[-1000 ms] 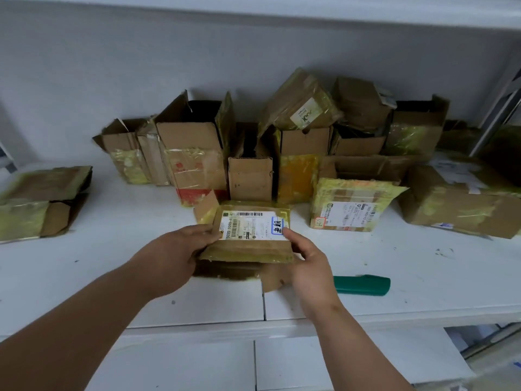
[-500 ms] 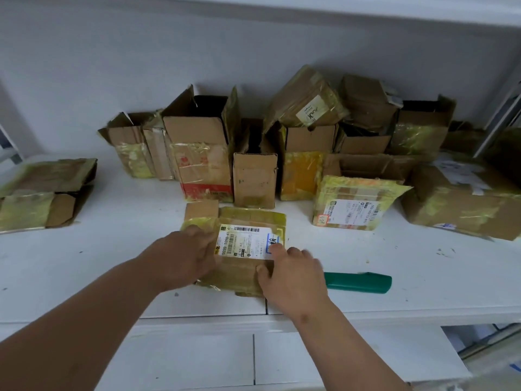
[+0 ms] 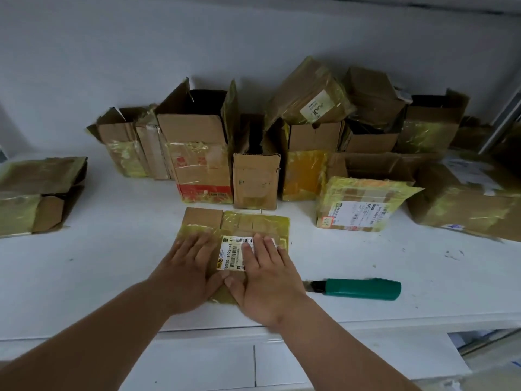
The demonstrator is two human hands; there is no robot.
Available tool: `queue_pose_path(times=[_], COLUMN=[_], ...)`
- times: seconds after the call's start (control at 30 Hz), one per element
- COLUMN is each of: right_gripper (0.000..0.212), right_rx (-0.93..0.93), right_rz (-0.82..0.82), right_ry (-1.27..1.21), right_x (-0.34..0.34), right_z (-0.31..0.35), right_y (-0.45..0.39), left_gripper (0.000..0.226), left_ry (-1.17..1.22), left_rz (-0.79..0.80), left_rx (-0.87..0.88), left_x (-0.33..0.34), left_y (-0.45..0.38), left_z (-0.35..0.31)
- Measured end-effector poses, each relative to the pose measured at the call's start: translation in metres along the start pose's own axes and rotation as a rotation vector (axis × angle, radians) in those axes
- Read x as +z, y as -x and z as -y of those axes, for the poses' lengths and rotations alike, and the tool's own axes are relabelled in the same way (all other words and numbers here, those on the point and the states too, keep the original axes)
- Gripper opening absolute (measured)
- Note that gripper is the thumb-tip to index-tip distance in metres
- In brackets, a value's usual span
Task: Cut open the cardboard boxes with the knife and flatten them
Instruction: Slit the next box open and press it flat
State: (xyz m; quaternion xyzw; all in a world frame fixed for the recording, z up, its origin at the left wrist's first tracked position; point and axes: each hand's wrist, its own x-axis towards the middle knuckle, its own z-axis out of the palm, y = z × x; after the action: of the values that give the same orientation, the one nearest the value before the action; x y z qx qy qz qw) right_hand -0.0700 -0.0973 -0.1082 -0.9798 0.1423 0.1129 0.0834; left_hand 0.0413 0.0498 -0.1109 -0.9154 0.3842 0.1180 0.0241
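Note:
A small cardboard box (image 3: 248,224) wrapped in yellowish tape, with a white barcode label, lies flat on the white table (image 3: 112,266) in front of me. My left hand (image 3: 189,269) presses down on its left half with straight fingers. My right hand (image 3: 265,280) presses flat on its right half, partly covering the label. The green-handled knife (image 3: 361,289) lies on the table just right of my right hand, blade pointing left, untouched.
A row of several open and taped cardboard boxes (image 3: 203,153) stands along the back wall. A taped parcel (image 3: 358,204) lies at the right. Flattened boxes (image 3: 31,193) are stacked at the far left. The table's front edge runs just below my wrists.
The box was held up between both hands a second ago. It has since been laid down and pushed flat, and both hands now lie spread on top of it.

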Motion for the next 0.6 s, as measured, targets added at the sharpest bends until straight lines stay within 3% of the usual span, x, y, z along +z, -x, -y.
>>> queue_pose_path(times=[0.13, 0.2, 0.33, 0.43, 0.5, 0.6], right_gripper=[0.079, 0.082, 0.086, 0.086, 0.082, 0.065], right_rx=[0.015, 0.026, 0.030, 0.025, 0.010, 0.073], right_rz=[-0.053, -0.017, 0.007, -0.030, -0.046, -0.197], right_ry=[0.012, 0.006, 0.008, -0.033, -0.109, -0.224], right_x=[-0.015, -0.012, -0.005, -0.008, -0.012, -0.021], right_z=[0.001, 0.001, -0.003, -0.003, -0.004, -0.011], right_y=[-0.016, -0.021, -0.026, -0.030, -0.028, -0.022], left_gripper=[0.099, 0.109, 0.122, 0.083, 0.071, 0.098], left_ry=[-0.010, -0.031, -0.013, 0.004, 0.036, 0.043], left_rz=[-0.055, -0.099, -0.035, -0.043, -0.037, -0.033], left_rx=[-0.049, -0.040, -0.038, -0.062, -0.072, -0.057], left_x=[-0.011, -0.003, 0.008, 0.003, 0.001, 0.003], left_y=[-0.014, -0.016, -0.019, -0.023, -0.020, -0.018], left_z=[0.003, -0.001, 0.001, 0.004, 0.003, 0.005])
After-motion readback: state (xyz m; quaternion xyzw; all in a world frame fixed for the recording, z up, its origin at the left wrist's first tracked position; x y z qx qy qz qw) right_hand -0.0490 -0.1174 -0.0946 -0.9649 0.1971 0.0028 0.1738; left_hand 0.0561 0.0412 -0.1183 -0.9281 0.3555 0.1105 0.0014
